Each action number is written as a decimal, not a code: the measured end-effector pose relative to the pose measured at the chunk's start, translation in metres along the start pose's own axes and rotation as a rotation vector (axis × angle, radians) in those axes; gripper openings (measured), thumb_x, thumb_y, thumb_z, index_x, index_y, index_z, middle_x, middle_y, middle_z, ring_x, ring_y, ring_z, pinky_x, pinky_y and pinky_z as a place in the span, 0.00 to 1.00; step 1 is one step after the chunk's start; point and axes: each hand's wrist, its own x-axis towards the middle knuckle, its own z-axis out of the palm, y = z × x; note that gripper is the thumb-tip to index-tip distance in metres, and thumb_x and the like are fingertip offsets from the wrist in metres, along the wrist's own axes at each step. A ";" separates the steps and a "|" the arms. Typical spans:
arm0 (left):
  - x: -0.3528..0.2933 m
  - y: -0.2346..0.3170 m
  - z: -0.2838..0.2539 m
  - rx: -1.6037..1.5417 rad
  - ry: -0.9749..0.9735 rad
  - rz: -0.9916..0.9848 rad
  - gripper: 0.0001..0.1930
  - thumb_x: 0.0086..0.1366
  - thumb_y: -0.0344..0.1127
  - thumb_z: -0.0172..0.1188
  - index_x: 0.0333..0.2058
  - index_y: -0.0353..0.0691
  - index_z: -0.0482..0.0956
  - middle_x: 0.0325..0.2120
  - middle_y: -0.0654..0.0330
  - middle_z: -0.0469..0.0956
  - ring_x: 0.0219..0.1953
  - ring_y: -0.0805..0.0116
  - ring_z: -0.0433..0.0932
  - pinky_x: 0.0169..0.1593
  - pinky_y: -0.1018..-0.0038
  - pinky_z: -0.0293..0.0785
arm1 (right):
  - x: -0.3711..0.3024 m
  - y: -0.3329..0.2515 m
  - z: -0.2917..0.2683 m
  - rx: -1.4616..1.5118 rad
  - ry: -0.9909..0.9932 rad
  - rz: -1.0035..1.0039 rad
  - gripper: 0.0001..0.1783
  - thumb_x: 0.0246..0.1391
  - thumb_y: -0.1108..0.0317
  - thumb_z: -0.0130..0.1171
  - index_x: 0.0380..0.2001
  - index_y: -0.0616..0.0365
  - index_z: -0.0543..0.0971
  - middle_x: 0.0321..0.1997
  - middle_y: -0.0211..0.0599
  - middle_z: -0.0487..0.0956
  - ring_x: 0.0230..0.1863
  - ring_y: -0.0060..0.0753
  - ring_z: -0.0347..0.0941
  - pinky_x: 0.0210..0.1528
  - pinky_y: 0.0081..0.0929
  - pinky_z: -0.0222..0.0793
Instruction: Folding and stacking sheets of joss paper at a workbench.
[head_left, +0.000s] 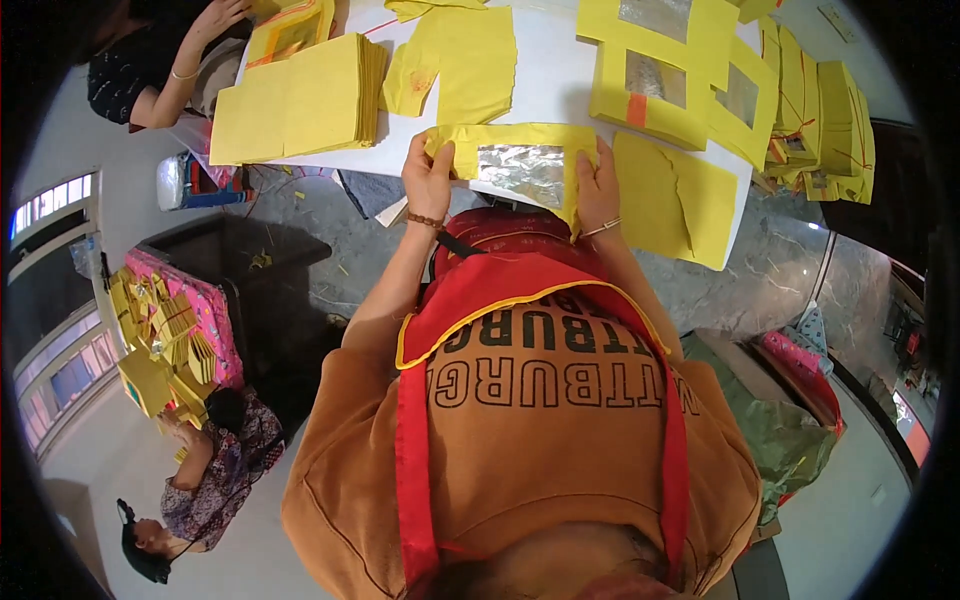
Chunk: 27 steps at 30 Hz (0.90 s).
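Observation:
Between my two hands is a yellow paper sheet with a silver foil rectangle (523,168) in its middle, held at the near edge of the white table. My left hand (428,175) grips its left end, the thumb lying on top. On the right end, my right hand (598,185) is closed the same way, its fingers partly hidden. Just right of that hand lie loose yellow sheets (705,205) with a torn edge, overhanging the table's front. Beyond my left hand are loose, ragged yellow papers (465,65), one with an orange-red stain.
A thick stack of yellow paper (290,110) stands on the table's left. Foil-faced yellow stacks (650,90) and tied bundles (820,120) fill the right. One person's arm (180,80) is at the far left; another person (215,460) handles yellow papers lower left.

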 end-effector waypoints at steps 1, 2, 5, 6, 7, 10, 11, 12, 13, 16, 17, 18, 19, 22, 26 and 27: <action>-0.003 0.000 -0.002 0.275 0.038 0.050 0.11 0.58 0.29 0.53 0.40 0.36 0.70 0.28 0.57 0.76 0.30 0.71 0.75 0.32 0.75 0.70 | 0.000 -0.002 0.000 -0.008 0.016 0.004 0.18 0.58 0.67 0.40 0.50 0.62 0.64 0.47 0.42 0.71 0.40 0.35 0.70 0.42 0.28 0.65; -0.003 -0.002 -0.005 0.547 0.073 0.105 0.11 0.57 0.30 0.55 0.39 0.37 0.71 0.24 0.55 0.76 0.27 0.69 0.76 0.29 0.74 0.69 | 0.000 -0.005 0.003 -0.092 -0.045 0.115 0.20 0.57 0.69 0.41 0.53 0.61 0.61 0.48 0.42 0.70 0.42 0.34 0.69 0.45 0.26 0.64; 0.005 -0.020 -0.024 0.814 0.057 0.278 0.11 0.56 0.36 0.55 0.37 0.41 0.73 0.19 0.52 0.75 0.20 0.62 0.75 0.25 0.69 0.69 | 0.001 -0.003 0.003 -0.364 -0.164 -0.212 0.23 0.56 0.69 0.37 0.56 0.57 0.57 0.59 0.47 0.58 0.54 0.45 0.62 0.53 0.34 0.60; 0.008 -0.025 -0.030 0.780 0.057 0.190 0.10 0.56 0.36 0.55 0.36 0.40 0.74 0.20 0.53 0.76 0.21 0.63 0.75 0.26 0.70 0.69 | 0.005 -0.002 0.006 -0.364 -0.226 -0.142 0.23 0.55 0.66 0.38 0.55 0.57 0.59 0.56 0.45 0.63 0.53 0.42 0.63 0.53 0.32 0.60; 0.009 -0.022 -0.030 0.827 0.071 0.249 0.10 0.55 0.35 0.55 0.36 0.38 0.74 0.23 0.53 0.76 0.23 0.65 0.75 0.28 0.72 0.70 | 0.005 0.006 0.010 -0.386 -0.228 -0.196 0.22 0.52 0.67 0.42 0.52 0.57 0.63 0.52 0.43 0.68 0.51 0.44 0.65 0.51 0.31 0.61; 0.009 -0.019 -0.030 0.760 0.082 0.275 0.09 0.57 0.33 0.55 0.34 0.34 0.73 0.23 0.55 0.76 0.23 0.65 0.74 0.31 0.73 0.70 | 0.006 -0.006 0.010 -0.479 -0.220 -0.176 0.18 0.48 0.70 0.46 0.45 0.50 0.70 0.39 0.41 0.72 0.41 0.43 0.70 0.40 0.33 0.67; 0.010 -0.019 -0.029 0.813 0.081 0.227 0.10 0.57 0.33 0.55 0.35 0.35 0.73 0.26 0.54 0.76 0.25 0.66 0.74 0.31 0.75 0.70 | 0.007 -0.007 0.010 -0.547 -0.219 -0.205 0.18 0.48 0.69 0.45 0.45 0.49 0.70 0.40 0.40 0.71 0.41 0.43 0.70 0.40 0.35 0.68; 0.012 -0.014 -0.027 0.873 0.089 0.179 0.10 0.57 0.33 0.55 0.37 0.36 0.73 0.29 0.54 0.76 0.28 0.66 0.74 0.32 0.77 0.69 | 0.008 -0.007 0.012 -0.607 -0.225 -0.237 0.17 0.49 0.69 0.43 0.44 0.48 0.70 0.41 0.40 0.71 0.41 0.42 0.69 0.39 0.36 0.68; 0.013 -0.010 -0.024 0.875 0.078 0.183 0.10 0.57 0.33 0.55 0.37 0.36 0.73 0.29 0.54 0.76 0.28 0.66 0.74 0.32 0.77 0.69 | 0.009 -0.002 0.014 -0.594 -0.200 -0.269 0.15 0.48 0.68 0.44 0.41 0.49 0.71 0.36 0.40 0.71 0.38 0.42 0.70 0.35 0.36 0.69; 0.008 0.000 -0.014 0.913 0.168 0.270 0.13 0.56 0.32 0.55 0.40 0.38 0.71 0.39 0.50 0.72 0.37 0.61 0.72 0.38 0.72 0.67 | 0.010 0.000 0.017 -0.627 -0.151 -0.314 0.15 0.48 0.68 0.44 0.41 0.49 0.71 0.34 0.40 0.70 0.36 0.42 0.70 0.33 0.36 0.69; 0.008 0.004 -0.010 1.003 0.052 0.573 0.14 0.55 0.33 0.55 0.42 0.40 0.71 0.43 0.51 0.69 0.42 0.58 0.69 0.42 0.68 0.64 | 0.010 0.000 0.018 -0.620 -0.153 -0.312 0.15 0.48 0.68 0.44 0.41 0.49 0.71 0.34 0.40 0.70 0.36 0.42 0.70 0.33 0.36 0.69; 0.006 0.008 -0.003 1.080 -0.068 0.873 0.16 0.54 0.33 0.55 0.43 0.41 0.71 0.47 0.51 0.66 0.46 0.54 0.66 0.46 0.65 0.61 | 0.011 -0.002 0.017 -0.632 -0.184 -0.287 0.15 0.48 0.68 0.44 0.41 0.49 0.71 0.35 0.40 0.70 0.36 0.42 0.70 0.34 0.36 0.69; 0.002 0.013 0.011 1.110 -0.240 0.850 0.16 0.54 0.36 0.55 0.43 0.43 0.71 0.47 0.54 0.66 0.49 0.53 0.63 0.49 0.61 0.57 | 0.011 -0.003 0.017 -0.642 -0.221 -0.266 0.15 0.48 0.69 0.44 0.41 0.49 0.71 0.36 0.40 0.70 0.37 0.42 0.70 0.34 0.36 0.69; -0.012 0.022 0.044 1.315 -0.425 0.915 0.17 0.55 0.44 0.54 0.43 0.49 0.73 0.50 0.62 0.66 0.56 0.55 0.56 0.56 0.55 0.42 | 0.013 0.000 0.021 -0.627 -0.145 -0.387 0.15 0.48 0.68 0.44 0.41 0.50 0.71 0.38 0.41 0.71 0.38 0.43 0.70 0.35 0.35 0.70; -0.019 0.024 0.047 1.402 -0.439 0.874 0.18 0.55 0.48 0.53 0.45 0.54 0.72 0.52 0.66 0.64 0.59 0.58 0.53 0.57 0.50 0.32 | 0.014 -0.001 0.017 -0.657 -0.208 -0.286 0.16 0.49 0.68 0.43 0.43 0.50 0.70 0.39 0.41 0.71 0.39 0.45 0.70 0.36 0.37 0.69; -0.020 0.023 0.043 1.445 -0.435 0.857 0.20 0.55 0.49 0.53 0.48 0.56 0.70 0.53 0.65 0.62 0.59 0.58 0.52 0.57 0.50 0.34 | 0.015 -0.004 0.017 -0.641 -0.229 -0.298 0.16 0.49 0.68 0.43 0.43 0.50 0.70 0.39 0.41 0.71 0.39 0.45 0.70 0.36 0.37 0.69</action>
